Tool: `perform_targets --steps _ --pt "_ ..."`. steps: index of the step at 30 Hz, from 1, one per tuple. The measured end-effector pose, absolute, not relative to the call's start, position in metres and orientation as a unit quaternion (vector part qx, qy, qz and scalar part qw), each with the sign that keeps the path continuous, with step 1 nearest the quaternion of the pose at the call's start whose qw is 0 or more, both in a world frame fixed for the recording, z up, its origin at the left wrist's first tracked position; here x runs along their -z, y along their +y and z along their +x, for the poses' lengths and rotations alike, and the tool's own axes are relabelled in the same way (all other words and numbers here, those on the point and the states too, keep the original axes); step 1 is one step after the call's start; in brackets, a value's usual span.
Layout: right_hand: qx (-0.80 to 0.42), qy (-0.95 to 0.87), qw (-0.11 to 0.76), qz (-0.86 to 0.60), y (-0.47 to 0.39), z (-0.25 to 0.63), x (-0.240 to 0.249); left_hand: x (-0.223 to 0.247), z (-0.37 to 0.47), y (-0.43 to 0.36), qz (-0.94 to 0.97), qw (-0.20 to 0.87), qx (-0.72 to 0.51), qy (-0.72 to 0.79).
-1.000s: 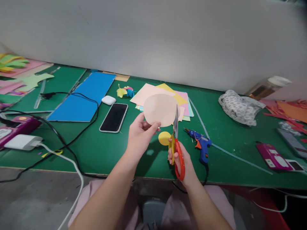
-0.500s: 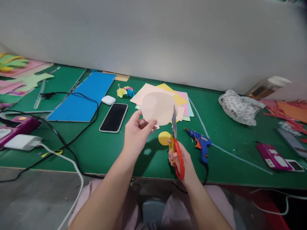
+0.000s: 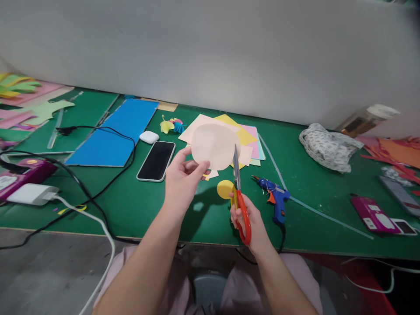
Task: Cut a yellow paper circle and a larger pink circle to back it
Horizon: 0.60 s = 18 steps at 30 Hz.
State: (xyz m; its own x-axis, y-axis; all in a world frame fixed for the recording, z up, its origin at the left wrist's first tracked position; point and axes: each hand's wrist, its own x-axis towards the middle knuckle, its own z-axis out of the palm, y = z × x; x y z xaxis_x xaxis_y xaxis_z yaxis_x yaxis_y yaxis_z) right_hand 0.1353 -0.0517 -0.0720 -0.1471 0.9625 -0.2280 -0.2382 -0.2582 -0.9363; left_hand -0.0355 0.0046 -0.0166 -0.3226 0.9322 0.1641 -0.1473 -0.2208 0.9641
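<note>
My left hand (image 3: 182,183) pinches a pale peach paper disc (image 3: 213,145) by its lower left rim, thumb in front and fingers (image 3: 189,166) curled behind. The disc is thin, matte and nearly round, a little wider than tall, with a smooth cut edge. It hangs in the air above the middle of the green counter (image 3: 138,205), in front of the stack of coloured sheets (image 3: 244,135), its face turned toward me and tipped slightly back.

My right hand (image 3: 251,223) is closed through the loops of the scissors (image 3: 240,203), which have red and yellow handles. Their long axis runs almost straight up from my palm, the tip pointing away from me and leaning a touch left. The blades look nearly shut, and they meet the disc at its lower right rim.

Compared with a second ago, the disc sits higher and further left, and my left hand has shifted the same way, so the blades now touch a lower part of the rim. The scissors have moved up and left a little.

A small yellow circle (image 3: 225,189) lies on the counter just left of the scissors. A blue glue gun (image 3: 274,199) lies to their right, and a black phone (image 3: 156,160) lies left of my left hand.
</note>
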Motion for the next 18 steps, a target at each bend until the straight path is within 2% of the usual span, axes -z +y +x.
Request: perform_targets --steps 18 --pt "-0.619 -0.431 0.472 -0.457 -0.0508 0.1404 0.0687 0.0153 -0.0347 0.0012 0.457 0.469 -0.577 0.488"
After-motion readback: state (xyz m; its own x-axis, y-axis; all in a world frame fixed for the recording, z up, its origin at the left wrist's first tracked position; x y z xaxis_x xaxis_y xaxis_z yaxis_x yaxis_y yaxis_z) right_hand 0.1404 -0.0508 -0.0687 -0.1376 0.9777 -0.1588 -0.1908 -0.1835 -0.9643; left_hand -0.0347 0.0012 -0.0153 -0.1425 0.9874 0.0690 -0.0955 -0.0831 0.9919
